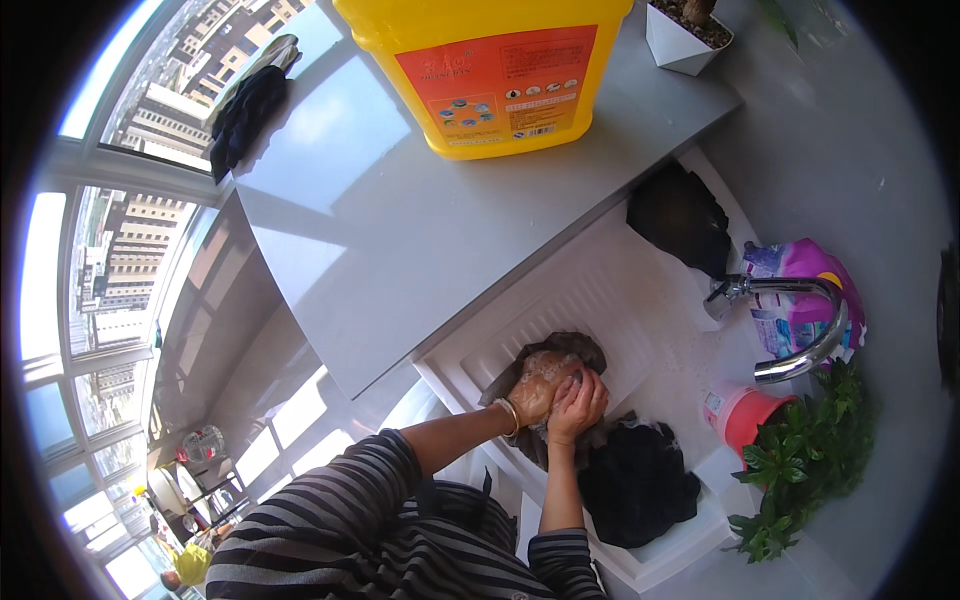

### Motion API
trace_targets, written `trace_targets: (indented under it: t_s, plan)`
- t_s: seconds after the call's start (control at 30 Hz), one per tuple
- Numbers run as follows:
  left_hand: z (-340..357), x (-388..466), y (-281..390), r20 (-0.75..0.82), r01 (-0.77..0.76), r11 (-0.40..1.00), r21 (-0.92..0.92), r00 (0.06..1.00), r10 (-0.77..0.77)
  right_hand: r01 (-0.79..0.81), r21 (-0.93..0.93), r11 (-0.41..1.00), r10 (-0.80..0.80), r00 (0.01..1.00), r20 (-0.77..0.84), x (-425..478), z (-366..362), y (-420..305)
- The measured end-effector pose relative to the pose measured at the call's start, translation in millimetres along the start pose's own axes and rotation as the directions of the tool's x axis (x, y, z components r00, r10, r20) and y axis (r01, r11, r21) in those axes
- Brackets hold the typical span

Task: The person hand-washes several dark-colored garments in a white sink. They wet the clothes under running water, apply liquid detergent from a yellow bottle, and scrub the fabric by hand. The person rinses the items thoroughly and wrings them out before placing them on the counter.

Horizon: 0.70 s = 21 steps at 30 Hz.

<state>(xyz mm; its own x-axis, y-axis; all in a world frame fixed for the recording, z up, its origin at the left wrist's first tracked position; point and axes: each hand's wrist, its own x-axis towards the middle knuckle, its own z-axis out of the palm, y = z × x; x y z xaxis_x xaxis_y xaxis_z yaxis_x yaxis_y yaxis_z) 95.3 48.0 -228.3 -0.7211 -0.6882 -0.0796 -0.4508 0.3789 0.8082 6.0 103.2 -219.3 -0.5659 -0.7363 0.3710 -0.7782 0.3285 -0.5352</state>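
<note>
Wet with suds, my left hand (541,384) presses on a grey-brown cloth (581,346) and wears a bangle at the wrist. My right hand (579,403) meets it there, fingers curled over a bunched part of the same cloth. Both hands are over the ribbed washboard (517,307) moulded into a white laundry sink (675,360). Beside my right forearm, a dark wet garment (637,480) lies heaped in the sink. How much fabric is inside each grip is hidden by the fingers.
A chrome faucet (814,352) curves over the sink's right side near a purple detergent bag (802,300). Close by are a red tub (750,420), a leafy plant (795,465) and a black cloth (679,217). A yellow jug (495,82) stands on the grey counter (375,262).
</note>
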Motion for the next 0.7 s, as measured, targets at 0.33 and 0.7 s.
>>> trace_targets:
  t_s: [0.33, 0.7]
  plan:
    - [13, 91, -5, -0.230, -0.060, 0.994, -0.091, 0.973, 0.037, -0.262, 0.362, 0.894, 0.296, 0.954, -0.039, 16, -5, -1]
    - [19, 136, 25, 0.020, -0.353, 0.932, 0.084, 0.936, 0.352, -0.652, 0.594, 0.472, 0.699, 0.687, 0.199, 105, 35, 104]
